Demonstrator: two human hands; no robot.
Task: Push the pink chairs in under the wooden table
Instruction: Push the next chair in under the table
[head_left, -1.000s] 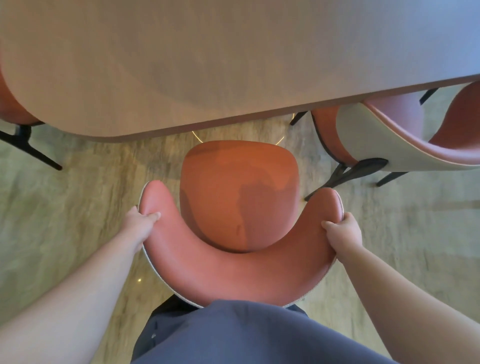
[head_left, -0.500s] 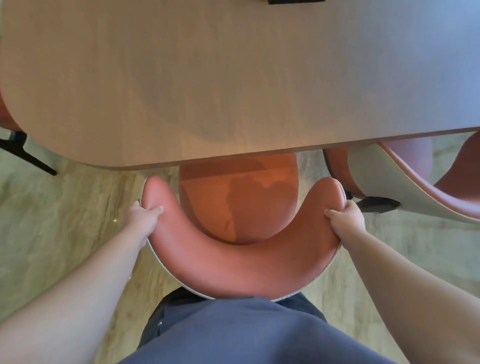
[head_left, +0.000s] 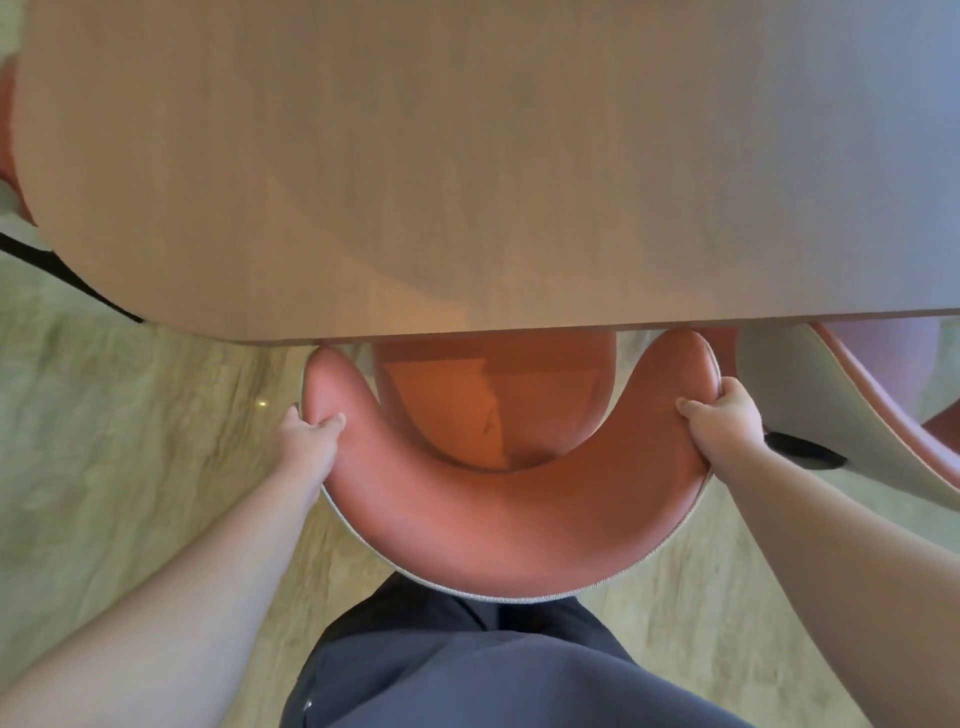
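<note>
- Head view: one wooden table (head_left: 467, 156) fills the upper half, its near edge running across the middle of the picture.
- Three pink chairs show, at least in part. The middle chair (head_left: 509, 525) sits right in front of the person, its curved backrest facing them; the front of its seat (head_left: 493, 400) is under the table edge and both backrest tips reach that edge.
- The second chair (head_left: 831, 415) stands just beside it on the right, tilted across the corner of the picture, pale outer shell toward the camera, its top part hidden under the table.
- Of the third chair (head_left: 8, 156) only a pink sliver and a dark leg (head_left: 67, 270) show at the far left edge.
- Two hands are on the middle chair. The left hand (head_left: 306, 441) grips the left end of the backrest, thumb on top.
- The right hand (head_left: 727, 421) grips the right end the same way, thumb pressed onto the padding.
- One pale stone-patterned floor (head_left: 130, 441) lies beneath everything.
- The person's dark blue clothing (head_left: 493, 675) fills the bottom centre, just behind the backrest.
</note>
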